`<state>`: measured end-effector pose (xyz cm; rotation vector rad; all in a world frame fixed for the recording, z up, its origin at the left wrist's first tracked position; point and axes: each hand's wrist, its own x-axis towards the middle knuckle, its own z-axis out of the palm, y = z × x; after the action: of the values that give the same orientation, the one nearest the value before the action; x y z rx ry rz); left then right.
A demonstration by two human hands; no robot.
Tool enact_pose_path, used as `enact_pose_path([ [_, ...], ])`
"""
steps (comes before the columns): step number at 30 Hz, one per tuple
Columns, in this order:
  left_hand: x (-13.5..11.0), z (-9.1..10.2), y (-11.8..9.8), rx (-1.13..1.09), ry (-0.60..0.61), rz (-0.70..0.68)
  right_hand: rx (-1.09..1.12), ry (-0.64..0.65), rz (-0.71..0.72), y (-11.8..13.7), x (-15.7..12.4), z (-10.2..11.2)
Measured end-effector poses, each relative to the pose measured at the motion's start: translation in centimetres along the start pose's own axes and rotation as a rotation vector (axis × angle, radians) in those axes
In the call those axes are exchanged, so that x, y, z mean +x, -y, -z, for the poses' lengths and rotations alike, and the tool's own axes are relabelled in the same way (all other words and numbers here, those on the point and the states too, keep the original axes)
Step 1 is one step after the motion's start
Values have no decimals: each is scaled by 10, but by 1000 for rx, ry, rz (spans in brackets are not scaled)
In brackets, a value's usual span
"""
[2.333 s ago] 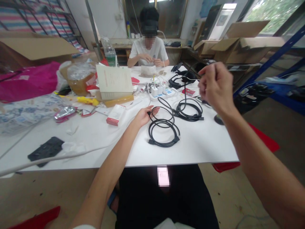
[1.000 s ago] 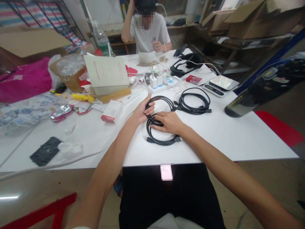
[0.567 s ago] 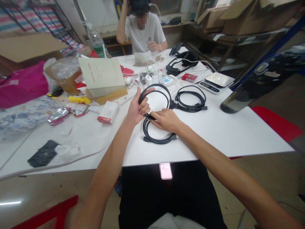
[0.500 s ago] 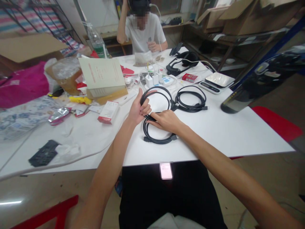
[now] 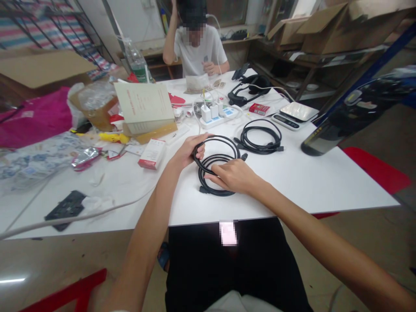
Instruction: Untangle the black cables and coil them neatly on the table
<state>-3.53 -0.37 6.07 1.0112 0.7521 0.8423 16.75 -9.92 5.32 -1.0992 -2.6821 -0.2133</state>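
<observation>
A black cable (image 5: 217, 161) lies in loose coils on the white table (image 5: 292, 182) in front of me. My left hand (image 5: 190, 150) grips the left side of the upper loop, fingers curled round it. My right hand (image 5: 234, 176) rests on the lower coil, fingers bent and pressing it against the table. A second coiled black cable (image 5: 260, 136) lies a little farther right, untouched.
A white power strip (image 5: 217, 116) with chargers, a headset (image 5: 248, 86), a small scale (image 5: 295, 113), a red-and-white box (image 5: 152, 154) and a propped booklet (image 5: 144, 104) crowd the far side. A person (image 5: 196, 47) sits opposite. A black phone case (image 5: 66, 208) lies near left.
My right hand came down from the air onto the cable. The left hand lifted the upper loop upright, then laid it back down flat over the lower coil.
</observation>
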Motion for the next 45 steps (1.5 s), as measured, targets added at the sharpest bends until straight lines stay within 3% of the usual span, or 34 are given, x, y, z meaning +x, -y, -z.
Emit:
enact_pose_path([
  [4,-4,3,3,354,108,-39,35,12,26,10,-21,0],
  [9,10,13,21,652,84,-134,125,23,89,8,-34,-19],
  [18,26,17,44,572,144,-263,164,57,125,12,-36,-29],
  [23,25,14,45,629,176,-293,590,63,97,-1,-33,-15],
  [27,24,13,43,657,178,-325,1011,270,-26,-25,-23,7],
  [29,25,14,44,644,177,-329,1119,323,-96,-41,-17,14],
  [30,26,14,45,636,176,-326,1116,292,-121,-51,-15,16],
  [32,27,15,46,628,175,-318,974,114,-171,-76,-12,12],
  [34,28,16,47,632,166,-308,722,-121,-236,-105,-12,1],
  [36,28,15,47,630,154,-295,462,-270,-321,-134,-16,-15],
  [40,23,9,45,613,125,-243,257,-265,-513,-164,-32,-44],
  [45,20,-1,46,595,53,-229,303,-178,-551,-162,-43,-51],
])
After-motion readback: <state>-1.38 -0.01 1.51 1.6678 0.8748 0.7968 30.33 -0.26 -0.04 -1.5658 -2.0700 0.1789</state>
